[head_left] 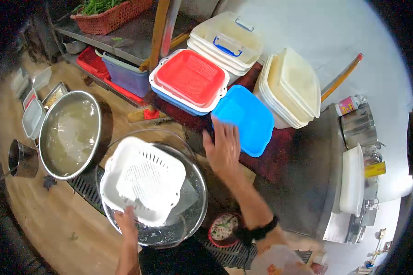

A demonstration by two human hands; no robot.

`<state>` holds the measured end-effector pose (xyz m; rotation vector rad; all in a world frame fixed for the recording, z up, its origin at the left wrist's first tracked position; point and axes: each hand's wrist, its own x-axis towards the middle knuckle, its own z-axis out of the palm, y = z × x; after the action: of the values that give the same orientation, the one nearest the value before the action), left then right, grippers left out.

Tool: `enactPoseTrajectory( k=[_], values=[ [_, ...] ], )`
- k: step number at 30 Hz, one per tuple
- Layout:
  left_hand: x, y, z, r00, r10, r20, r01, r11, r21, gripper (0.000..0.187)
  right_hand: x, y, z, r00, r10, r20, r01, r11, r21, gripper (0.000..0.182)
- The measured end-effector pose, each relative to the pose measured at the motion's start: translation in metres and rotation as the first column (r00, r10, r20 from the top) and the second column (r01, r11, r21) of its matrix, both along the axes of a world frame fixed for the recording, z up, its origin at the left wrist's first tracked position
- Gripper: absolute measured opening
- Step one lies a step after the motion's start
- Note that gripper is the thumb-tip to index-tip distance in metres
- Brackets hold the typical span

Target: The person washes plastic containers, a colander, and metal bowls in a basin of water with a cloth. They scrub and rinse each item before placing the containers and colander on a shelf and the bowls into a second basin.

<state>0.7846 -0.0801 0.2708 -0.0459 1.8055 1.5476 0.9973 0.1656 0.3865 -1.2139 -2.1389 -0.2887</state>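
Note:
My left hand [126,220] grips the near rim of a white slotted plastic basket [144,176], fingers on its edge. The basket is tilted over a large round metal basin [199,192] holding water and what looks like a clear plastic piece. My right hand [224,144] is raised with fingers stretched out, a little blurred, overlapping the near left edge of a blue plastic tub [245,119]. Beside that tub lies a stack topped by a red basket [191,75] set in a white one.
Left of the basin stands a big metal tub [97,137] of cloudy water, with a metal pot [25,158] farther left. Pale storage boxes [289,87] are stacked at the back. A bowl of food scraps [224,228] sits on the floor grate. A metal shelf [105,43] stands upper left.

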Motion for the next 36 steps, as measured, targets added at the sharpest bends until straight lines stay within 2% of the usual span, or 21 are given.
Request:
enactPoseTrajectory(
  k=[1, 3, 5, 6, 8, 10, 12, 15, 17, 19, 20, 21, 22, 23, 25, 26, 28, 30, 33, 35, 36],
  values=[
    [-0.007, 0.014, 0.005, 1.000, -0.019, -0.020, 0.020, 0.999, 0.049, 0.015, -0.005, 0.031, 0.000, 0.995, 0.095, -0.039, -0.089, 0.988, 0.123, 0.047],
    [-0.018, 0.033, 0.018, 0.995, -0.090, -0.032, 0.092, 0.993, 0.068, 0.024, -0.027, 0.073, 0.029, 0.993, 0.104, 0.051, -0.098, 0.989, -0.115, 0.042],
    [-0.010, 0.044, 0.049, 0.997, -0.078, 0.014, 0.078, 0.996, 0.038, 0.024, -0.046, 0.114, 0.021, 0.978, 0.139, 0.157, -0.089, 0.953, -0.288, 0.036],
    [-0.004, 0.047, 0.059, 0.995, -0.072, 0.065, 0.072, 0.997, 0.004, 0.025, -0.052, 0.130, 0.017, 0.977, 0.146, 0.154, -0.096, 0.952, -0.290, 0.036],
    [0.002, 0.035, 0.052, 0.998, -0.048, 0.044, 0.049, 0.999, -0.022, 0.027, -0.062, 0.152, 0.009, 0.933, 0.227, 0.280, -0.002, 0.780, -0.626, 0.039],
    [0.007, 0.018, 0.031, 0.996, 0.023, 0.088, -0.029, 0.997, 0.065, 0.027, -0.069, 0.160, 0.011, 0.911, 0.262, 0.320, -0.002, 0.777, -0.630, 0.034],
    [0.008, 0.012, 0.040, 0.995, 0.018, 0.096, -0.022, 0.999, 0.034, 0.026, -0.071, 0.163, 0.005, 0.879, 0.302, 0.369, 0.002, 0.772, -0.636, 0.030],
    [0.001, 0.020, 0.057, 0.993, -0.015, 0.120, 0.007, 0.998, 0.061, 0.028, -0.071, 0.156, 0.014, 0.868, 0.281, 0.408, -0.041, 0.861, -0.507, 0.032],
    [-0.010, 0.037, 0.075, 1.000, -0.028, 0.010, 0.027, 0.994, 0.103, 0.025, -0.061, 0.142, 0.050, 0.964, 0.157, 0.215, -0.040, 0.884, -0.466, 0.029],
    [-0.019, 0.062, 0.098, 0.999, -0.037, -0.025, 0.039, 0.994, 0.101, 0.024, -0.034, 0.118, 0.093, 0.974, 0.223, -0.037, -0.223, 0.925, -0.308, 0.026],
    [-0.018, 0.084, 0.127, 0.991, -0.128, -0.038, 0.132, 0.974, 0.184, 0.029, -0.013, 0.107, 0.115, 0.941, 0.336, -0.034, -0.334, 0.915, -0.227, 0.026],
    [-0.026, 0.101, 0.134, 0.962, -0.268, -0.047, 0.272, 0.951, 0.144, 0.033, 0.006, 0.094, 0.135, 0.897, 0.441, -0.020, -0.439, 0.886, -0.148, 0.026],
    [-0.024, 0.123, 0.149, 0.944, -0.326, -0.058, 0.330, 0.919, 0.217, 0.031, 0.014, 0.076, 0.157, 0.946, 0.317, -0.067, -0.324, 0.927, -0.192, 0.026],
    [-0.011, 0.148, 0.165, 0.962, -0.267, -0.057, 0.272, 0.920, 0.281, 0.030, 0.020, 0.061, 0.175, 0.977, 0.185, -0.105, -0.205, 0.949, -0.238, 0.026],
    [-0.019, 0.195, 0.160, 0.878, -0.477, -0.042, 0.463, 0.823, 0.330, 0.032, 0.039, 0.040, 0.191, 0.986, 0.086, -0.141, -0.127, 0.939, -0.321, 0.026],
    [-0.002, 0.220, 0.173, 0.922, -0.387, -0.001, 0.361, 0.859, 0.362, 0.027, 0.047, 0.034, 0.195, 0.985, -0.013, -0.172, -0.059, 0.912, -0.406, 0.026],
    [0.002, 0.262, 0.166, 0.841, -0.541, -0.018, 0.521, 0.799, 0.299, 0.026, 0.061, 0.032, 0.188, 0.989, -0.015, -0.145, -0.040, 0.930, -0.365, 0.026],
    [0.012, 0.296, 0.155, 0.822, -0.561, 0.099, 0.508, 0.801, 0.317, 0.032, 0.074, 0.027, 0.181, 0.993, -0.020, -0.120, -0.021, 0.944, -0.329, 0.027],
    [0.031, 0.327, 0.139, 0.890, -0.456, 0.024, 0.446, 0.880, 0.164, 0.043, 0.086, 0.020, 0.169, 0.993, -0.113, -0.042, 0.087, 0.912, -0.400, 0.028],
    [0.044, 0.343, 0.118, 0.806, -0.384, -0.450, 0.340, 0.923, -0.178, 0.061, 0.093, 0.014, 0.159, 0.987, -0.100, -0.122, 0.038, 0.899, -0.436, 0.028],
    [0.052, 0.341, 0.116, 0.805, -0.394, -0.444, 0.345, 0.919, -0.188, 0.061, 0.098, 0.012, 0.156, 0.987, -0.107, -0.118, 0.043, 0.894, -0.447, 0.028]
  ],
)
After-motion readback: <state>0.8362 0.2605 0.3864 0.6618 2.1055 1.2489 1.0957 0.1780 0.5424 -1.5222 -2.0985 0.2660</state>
